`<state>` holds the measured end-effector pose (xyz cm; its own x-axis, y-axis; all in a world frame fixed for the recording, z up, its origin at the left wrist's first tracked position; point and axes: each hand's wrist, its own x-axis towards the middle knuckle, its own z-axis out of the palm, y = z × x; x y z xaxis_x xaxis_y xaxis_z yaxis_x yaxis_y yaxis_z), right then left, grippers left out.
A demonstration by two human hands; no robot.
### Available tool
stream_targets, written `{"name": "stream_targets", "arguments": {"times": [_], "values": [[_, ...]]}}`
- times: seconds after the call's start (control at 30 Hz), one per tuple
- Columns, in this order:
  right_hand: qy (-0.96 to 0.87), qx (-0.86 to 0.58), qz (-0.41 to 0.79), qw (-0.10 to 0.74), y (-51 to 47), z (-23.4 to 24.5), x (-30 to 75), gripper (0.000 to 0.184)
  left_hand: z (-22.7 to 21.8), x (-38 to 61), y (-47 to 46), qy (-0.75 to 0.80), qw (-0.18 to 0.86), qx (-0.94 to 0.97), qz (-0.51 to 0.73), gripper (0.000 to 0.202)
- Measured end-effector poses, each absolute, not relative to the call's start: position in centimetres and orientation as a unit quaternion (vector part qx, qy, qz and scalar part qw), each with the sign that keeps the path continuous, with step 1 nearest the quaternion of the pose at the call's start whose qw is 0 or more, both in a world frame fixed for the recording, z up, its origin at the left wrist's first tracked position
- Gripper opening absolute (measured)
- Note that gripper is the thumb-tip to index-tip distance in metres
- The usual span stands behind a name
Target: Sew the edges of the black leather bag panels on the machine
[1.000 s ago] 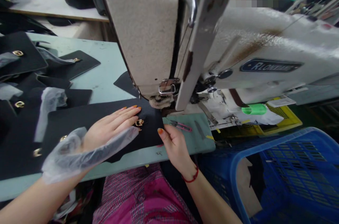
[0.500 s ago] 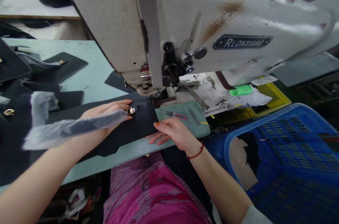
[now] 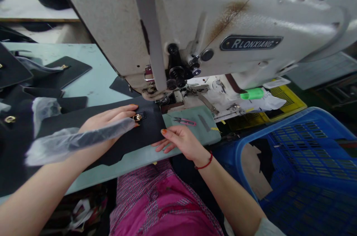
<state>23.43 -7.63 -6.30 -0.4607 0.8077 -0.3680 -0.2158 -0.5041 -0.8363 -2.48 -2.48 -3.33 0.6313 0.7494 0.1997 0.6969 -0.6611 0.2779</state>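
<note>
A black leather panel [image 3: 145, 133] with a gold clasp [image 3: 137, 117] lies on the pale green table under the head of a white sewing machine [image 3: 195, 24]. My left hand [image 3: 108, 120] rests flat on the panel, fingers stretched toward the clasp, with a strip of clear plastic film [image 3: 75, 141] draped over its back. My right hand [image 3: 178, 141] lies on the panel's right edge at the table's front, fingers spread and pressing down. The needle area [image 3: 164, 99] sits just beyond the clasp.
Pink thread snips [image 3: 184, 121] lie on the table right of the panel. More black panels with gold clasps [image 3: 64, 70] are stacked at the left. A blue plastic crate [image 3: 301, 169] stands at the right, a yellow tray [image 3: 290, 105] and green spool [image 3: 252, 94] behind it.
My head has shifted so the machine sits higher and more central. My right hand went from a thumb press to flat fingers on the panel edge; the left hand has hardly moved.
</note>
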Motion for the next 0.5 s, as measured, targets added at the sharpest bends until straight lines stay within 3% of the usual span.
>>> {"name": "stream_targets", "arguments": {"times": [0.27,0.5], "values": [[-0.447,-0.455,0.684,0.354,-8.2,-8.3,22.9,0.051,-4.7,-2.6,-2.1,0.364,0.009,0.919,0.148,0.029],[-0.469,-0.459,0.67,0.347,-8.2,-8.2,23.0,0.054,-4.3,-2.6,-2.2,0.376,0.003,0.921,0.102,0.036]]}}
